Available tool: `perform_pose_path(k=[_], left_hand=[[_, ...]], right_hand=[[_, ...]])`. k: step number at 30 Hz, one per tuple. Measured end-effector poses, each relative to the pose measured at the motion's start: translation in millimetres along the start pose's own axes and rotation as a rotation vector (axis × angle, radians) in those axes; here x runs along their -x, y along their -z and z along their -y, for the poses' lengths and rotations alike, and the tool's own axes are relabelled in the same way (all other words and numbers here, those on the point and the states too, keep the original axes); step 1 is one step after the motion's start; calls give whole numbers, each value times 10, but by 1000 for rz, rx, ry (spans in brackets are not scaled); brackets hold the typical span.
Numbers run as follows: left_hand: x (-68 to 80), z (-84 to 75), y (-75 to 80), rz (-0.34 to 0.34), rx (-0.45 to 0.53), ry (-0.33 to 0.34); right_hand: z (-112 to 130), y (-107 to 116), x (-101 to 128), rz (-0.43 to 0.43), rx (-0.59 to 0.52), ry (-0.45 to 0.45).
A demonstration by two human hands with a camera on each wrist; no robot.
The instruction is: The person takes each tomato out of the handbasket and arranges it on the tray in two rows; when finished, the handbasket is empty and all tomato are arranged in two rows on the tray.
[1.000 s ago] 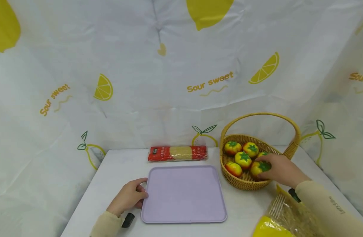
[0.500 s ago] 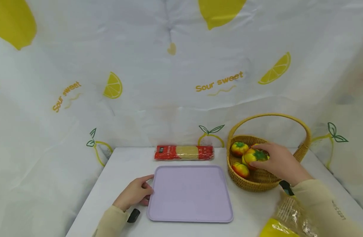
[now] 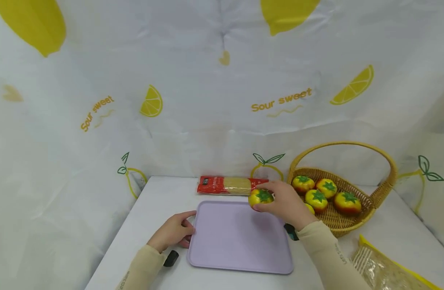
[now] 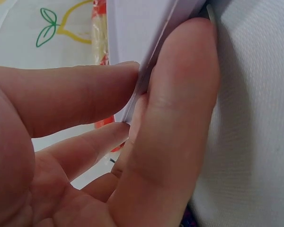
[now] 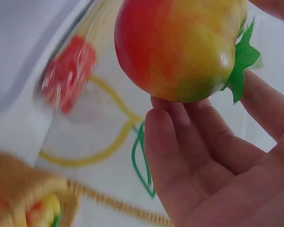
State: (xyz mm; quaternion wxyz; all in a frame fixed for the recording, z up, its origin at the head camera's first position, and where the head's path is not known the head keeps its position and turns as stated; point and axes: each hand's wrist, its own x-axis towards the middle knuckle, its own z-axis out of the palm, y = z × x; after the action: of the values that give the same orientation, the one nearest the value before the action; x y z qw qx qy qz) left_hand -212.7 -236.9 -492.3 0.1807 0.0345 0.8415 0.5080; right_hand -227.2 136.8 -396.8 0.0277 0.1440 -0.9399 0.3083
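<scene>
My right hand (image 3: 285,203) grips a red and yellow tomato (image 3: 260,197) with a green calyx over the far right corner of the lilac tray (image 3: 240,237). The right wrist view shows that tomato (image 5: 180,47) close up, held by the fingertips (image 5: 270,104). My left hand (image 3: 174,233) holds the tray's left edge, thumb on top. In the left wrist view the fingers (image 4: 175,127) pinch the thin tray rim (image 4: 151,61). A wicker basket (image 3: 370,201) with a hoop handle stands at the right with several more tomatoes (image 3: 318,198) in it.
A red pack of noodles (image 3: 231,185) lies behind the tray against the lemon-print cloth backdrop (image 3: 222,92). A yellow and clear bag of noodles (image 3: 385,270) lies at the near right. The white table (image 3: 153,209) ends at the near edge.
My right hand has lifted one tomato out of the basket and carried it left, over the tray's far right corner. The left hand has kept its hold on the tray.
</scene>
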Motion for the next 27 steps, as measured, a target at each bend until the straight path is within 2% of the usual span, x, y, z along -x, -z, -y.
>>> perform_pose_path(k=[3, 9, 16, 22, 27], left_hand=[[6, 5, 4, -5, 0, 5], [-16, 14, -1, 2, 8, -3], [-21, 4, 1, 4, 5, 2], [-7, -30, 15, -1, -1, 7], [-27, -35, 18, 1, -6, 8]], right_hand=[[107, -250, -92, 0, -29, 7], [234, -704, -206, -4, -87, -38], [405, -1114, -281, 1, -142, -32], [545, -1370, -335, 32, -170, -19], [601, -1436, -370, 30, -142, 7]])
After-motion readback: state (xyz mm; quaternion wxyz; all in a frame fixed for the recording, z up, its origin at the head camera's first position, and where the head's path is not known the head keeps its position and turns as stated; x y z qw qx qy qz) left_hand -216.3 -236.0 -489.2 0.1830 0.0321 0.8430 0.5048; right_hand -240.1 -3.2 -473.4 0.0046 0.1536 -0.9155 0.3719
